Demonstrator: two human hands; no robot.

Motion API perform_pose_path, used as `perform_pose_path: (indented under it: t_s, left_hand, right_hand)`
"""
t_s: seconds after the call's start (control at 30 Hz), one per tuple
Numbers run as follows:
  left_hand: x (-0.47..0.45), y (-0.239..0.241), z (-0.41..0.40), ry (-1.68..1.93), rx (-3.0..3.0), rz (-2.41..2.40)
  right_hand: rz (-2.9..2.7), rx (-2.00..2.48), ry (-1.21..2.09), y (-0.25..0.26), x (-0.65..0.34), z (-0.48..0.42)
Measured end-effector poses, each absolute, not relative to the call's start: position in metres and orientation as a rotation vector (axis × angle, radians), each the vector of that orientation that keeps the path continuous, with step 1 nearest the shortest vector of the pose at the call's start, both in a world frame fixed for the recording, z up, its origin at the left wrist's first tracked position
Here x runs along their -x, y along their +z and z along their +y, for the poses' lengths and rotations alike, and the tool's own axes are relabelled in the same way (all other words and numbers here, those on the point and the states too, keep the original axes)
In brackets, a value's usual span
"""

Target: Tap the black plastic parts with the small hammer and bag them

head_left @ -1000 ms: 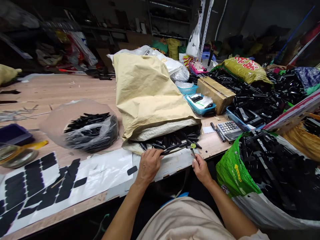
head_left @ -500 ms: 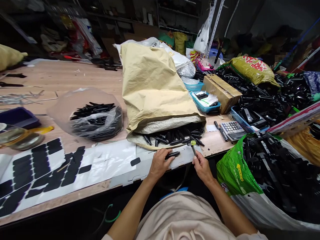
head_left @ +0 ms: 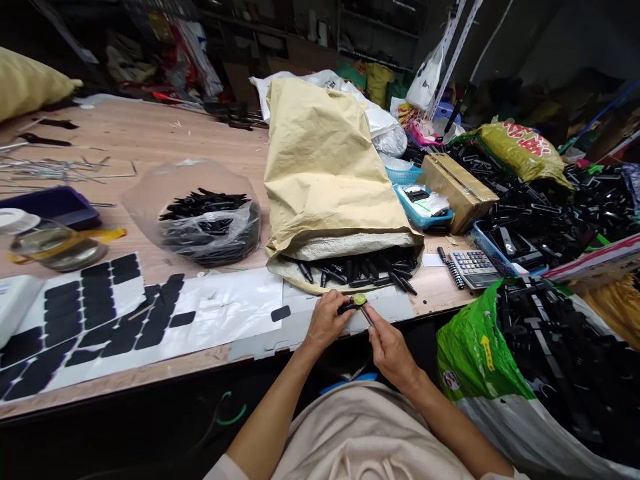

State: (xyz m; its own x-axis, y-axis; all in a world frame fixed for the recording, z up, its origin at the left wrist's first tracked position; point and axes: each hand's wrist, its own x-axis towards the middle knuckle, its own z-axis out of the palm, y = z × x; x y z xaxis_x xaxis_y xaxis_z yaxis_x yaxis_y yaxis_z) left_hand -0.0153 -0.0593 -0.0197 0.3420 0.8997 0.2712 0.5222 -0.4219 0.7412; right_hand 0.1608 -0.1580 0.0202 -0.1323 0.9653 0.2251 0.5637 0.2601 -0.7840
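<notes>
Black part point(head_left: 345, 308) sits in the closed fingers of the left hand point(head_left: 326, 319), above the front edge of the table point(head_left: 200, 130). The right hand point(head_left: 393, 348) is curled round a green-tipped tool point(head_left: 368, 317), its tip overlapping the part; contact is unclear. Beyond, similar parts point(head_left: 367, 268) lie in a sack's point(head_left: 320, 160) mouth, a calculator point(head_left: 474, 268) to its right.

The tool point(head_left: 360, 300) towards five o'clock is topped in yellow-green; black is shown by the held piece point(head_left: 346, 308). At twelve o'clock the large sack point(head_left: 330, 173) is coloured plain tan. At eight, the white sheet point(head_left: 240, 300) is patterned with black patches point(head_left: 183, 319). At four, the green bag point(head_left: 467, 353) is marked with a yellow arrow point(head_left: 487, 353). At nine, the tray point(head_left: 60, 205) is tinted dark purple.
</notes>
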Motion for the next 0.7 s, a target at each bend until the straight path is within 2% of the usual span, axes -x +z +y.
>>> perform_pose_path:
  t_s: [0.3, 0.47, 0.7]
  left_hand:
    - [0.014, -0.02, -0.059, 0.925, -2.048, 1.249]
    - [0.014, -0.02, -0.06, 0.932, -2.054, 1.248]
    - [0.015, -0.014, -0.06, 0.935, -2.094, 1.243]
  right_hand:
    - [-1.756, 1.422, 0.615, 0.024, -0.169, -0.156]
    - [-1.769, 1.443, 0.681, 0.019, -0.174, -0.156]
    - [-1.353, 1.585, 0.805, 0.009, -0.198, -0.14]
